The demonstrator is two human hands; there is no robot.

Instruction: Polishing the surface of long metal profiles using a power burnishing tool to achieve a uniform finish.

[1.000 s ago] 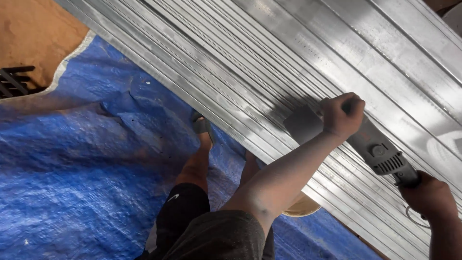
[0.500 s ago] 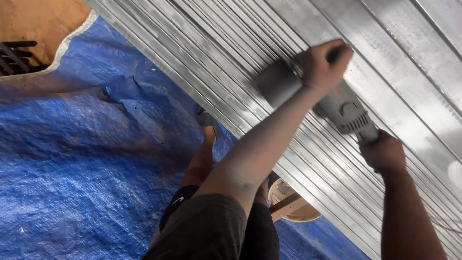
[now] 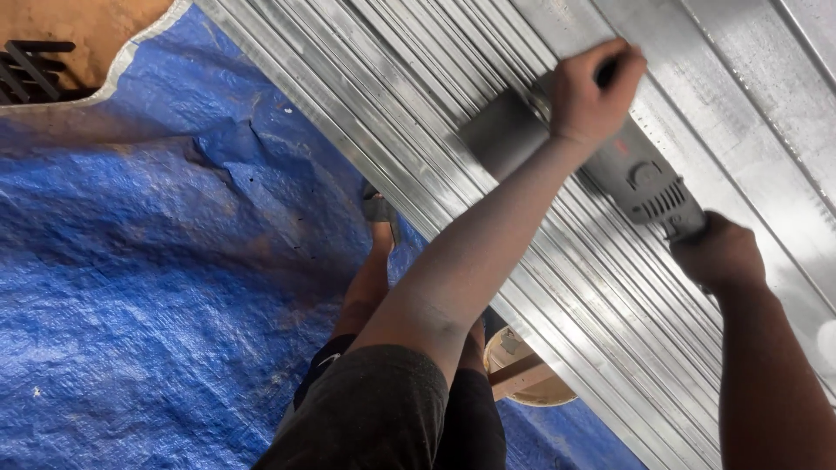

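Gripping one grey power grinder [image 3: 610,161], two hands, left [image 3: 588,91] and right [image 3: 718,254], press it onto stacked metal rails [image 3: 409,113]

We take this for a metalworking or fabrication workshop: long ribbed aluminium profiles [image 3: 453,148] lie stacked side by side across the work area, a grey power grinder [image 3: 610,161] rests on them, a worn blue tarpaulin [image 3: 157,287] covers the floor, and bare earth-coloured ground [image 3: 87,26] with a dark metal grate [image 3: 30,65] shows beyond its edge
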